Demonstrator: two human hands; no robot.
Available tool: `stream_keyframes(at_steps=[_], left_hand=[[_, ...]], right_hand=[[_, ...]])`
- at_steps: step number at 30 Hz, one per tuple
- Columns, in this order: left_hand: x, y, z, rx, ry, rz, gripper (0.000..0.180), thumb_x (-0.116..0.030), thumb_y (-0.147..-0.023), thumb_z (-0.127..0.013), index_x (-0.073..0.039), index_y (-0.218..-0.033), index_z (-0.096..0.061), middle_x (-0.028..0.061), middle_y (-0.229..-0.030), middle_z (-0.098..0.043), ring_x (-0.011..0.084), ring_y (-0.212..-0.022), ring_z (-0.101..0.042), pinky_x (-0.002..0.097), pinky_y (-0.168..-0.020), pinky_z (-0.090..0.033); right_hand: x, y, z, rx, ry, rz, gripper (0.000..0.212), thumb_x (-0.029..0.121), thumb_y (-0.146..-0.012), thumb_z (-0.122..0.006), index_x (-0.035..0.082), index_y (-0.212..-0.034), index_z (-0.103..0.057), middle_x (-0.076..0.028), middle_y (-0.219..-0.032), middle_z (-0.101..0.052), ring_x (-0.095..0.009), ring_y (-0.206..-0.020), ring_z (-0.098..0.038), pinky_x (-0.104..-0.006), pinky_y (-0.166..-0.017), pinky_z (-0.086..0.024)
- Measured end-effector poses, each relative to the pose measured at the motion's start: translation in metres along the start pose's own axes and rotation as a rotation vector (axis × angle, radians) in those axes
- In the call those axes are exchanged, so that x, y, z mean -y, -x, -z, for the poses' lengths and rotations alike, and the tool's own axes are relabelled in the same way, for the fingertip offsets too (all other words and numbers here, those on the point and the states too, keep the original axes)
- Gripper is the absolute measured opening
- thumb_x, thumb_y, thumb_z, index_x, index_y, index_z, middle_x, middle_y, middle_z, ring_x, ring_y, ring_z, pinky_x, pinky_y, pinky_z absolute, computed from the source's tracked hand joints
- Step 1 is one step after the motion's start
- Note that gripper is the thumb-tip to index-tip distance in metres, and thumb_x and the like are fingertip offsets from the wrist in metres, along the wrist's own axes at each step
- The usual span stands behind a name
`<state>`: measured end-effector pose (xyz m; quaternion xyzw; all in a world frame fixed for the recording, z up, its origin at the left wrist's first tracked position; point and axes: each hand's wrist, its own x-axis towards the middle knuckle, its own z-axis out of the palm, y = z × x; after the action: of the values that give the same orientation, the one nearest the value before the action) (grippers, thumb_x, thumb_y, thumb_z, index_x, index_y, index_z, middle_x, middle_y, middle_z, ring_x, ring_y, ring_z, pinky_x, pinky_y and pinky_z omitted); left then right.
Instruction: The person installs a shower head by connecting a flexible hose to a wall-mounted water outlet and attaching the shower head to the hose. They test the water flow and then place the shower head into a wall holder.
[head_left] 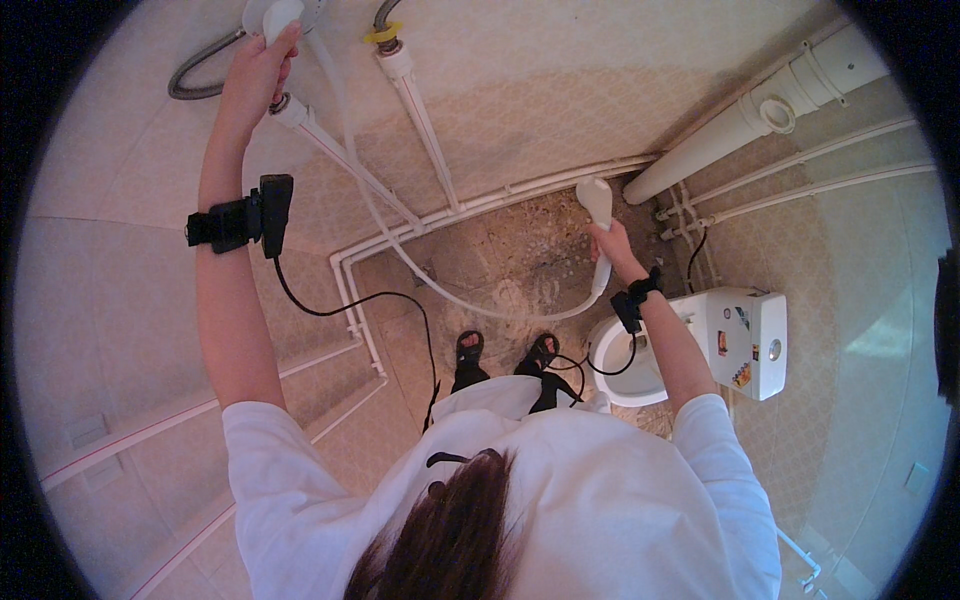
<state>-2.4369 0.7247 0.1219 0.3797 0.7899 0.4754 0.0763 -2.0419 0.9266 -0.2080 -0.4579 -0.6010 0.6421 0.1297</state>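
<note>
One white shower head (594, 196) is poised over the stained floor (530, 222), its pale hose (520, 318) sagging leftward, then rising along the wall (500, 105). For good control, you would best angle the head toward the floor, away from the toilet (768, 378) and the black cable (433, 362), leave the hose slack, and turn any control gradually. Your right hand (612, 245) is closed around the shower head's handle. Your left hand (262, 65), near the upper edge, is curled about a white rounded knob (283, 14); how firmly cannot be told, nor whether water runs.
</note>
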Motion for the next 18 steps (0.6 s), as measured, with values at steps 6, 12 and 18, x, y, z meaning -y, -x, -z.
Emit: stream_keyframes(at_steps=[6,12,18], left_hand=[[-0.001,-0.002,-0.005,-0.005,0.005,0.008,0.037,-0.042,-0.081,-0.053,-0.007,-0.067,-0.047,-0.0042,-0.05,-0.038,0.005,-0.04,-0.033,0.0212,-0.037,-0.027],[0.003,-0.004,-0.001,0.013,-0.009,0.025,0.038,-0.043,-0.08,-0.052,-0.008,-0.068,-0.048,-0.0047,-0.052,-0.039,0.005,-0.042,-0.034,0.0208,-0.037,-0.028],[0.004,-0.008,-0.005,0.028,-0.001,0.023,0.038,-0.043,-0.081,-0.052,-0.008,-0.069,-0.048,-0.0048,-0.052,-0.038,0.005,-0.042,-0.035,0.0207,-0.037,-0.027]], right_hand=[[-0.011,-0.006,0.046,-0.403,-0.127,0.083,0.016,0.013,-0.077,-0.056,0.001,-0.08,-0.048,-0.005,-0.051,-0.048,-0.014,-0.036,-0.045,-0.0289,-0.034,-0.037],[-0.002,0.006,0.07,-0.626,-0.026,0.128,0.02,0.012,-0.077,-0.056,-0.002,-0.081,-0.044,-0.007,-0.051,-0.047,-0.016,-0.039,-0.048,-0.0302,-0.038,-0.042],[-0.012,-0.009,0.055,-0.442,0.055,0.176,0.02,0.013,-0.074,-0.057,0.0,-0.087,-0.048,-0.006,-0.06,-0.052,-0.014,-0.043,-0.049,-0.0288,-0.038,-0.04]])
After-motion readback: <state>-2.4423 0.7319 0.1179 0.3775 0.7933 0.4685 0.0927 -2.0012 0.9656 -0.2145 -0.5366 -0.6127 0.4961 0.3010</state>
